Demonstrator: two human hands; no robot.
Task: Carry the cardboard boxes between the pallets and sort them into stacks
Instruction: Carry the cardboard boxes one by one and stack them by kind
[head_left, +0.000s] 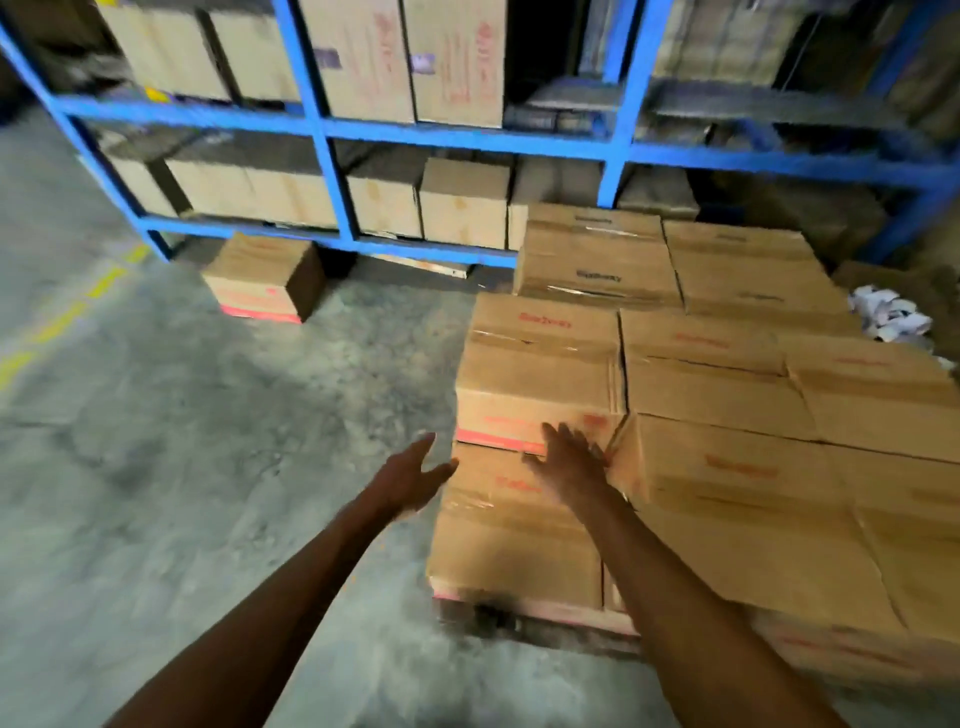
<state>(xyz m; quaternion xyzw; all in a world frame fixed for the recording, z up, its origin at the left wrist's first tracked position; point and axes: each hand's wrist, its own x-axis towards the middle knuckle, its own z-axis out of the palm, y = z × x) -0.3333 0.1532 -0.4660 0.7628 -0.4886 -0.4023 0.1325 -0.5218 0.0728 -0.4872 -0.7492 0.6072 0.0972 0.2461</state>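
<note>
Left hand (415, 475) reaching open beside box (540, 374); right hand (571, 457) spreading flat against its front, gripping nothing.

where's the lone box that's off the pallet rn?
In the head view, the lone cardboard box sits on the concrete floor upper left of centre, just in front of the blue rack, left of the stacked boxes.

Matt cardboard boxes (540, 364), rough concrete floor (208, 441)
</note>
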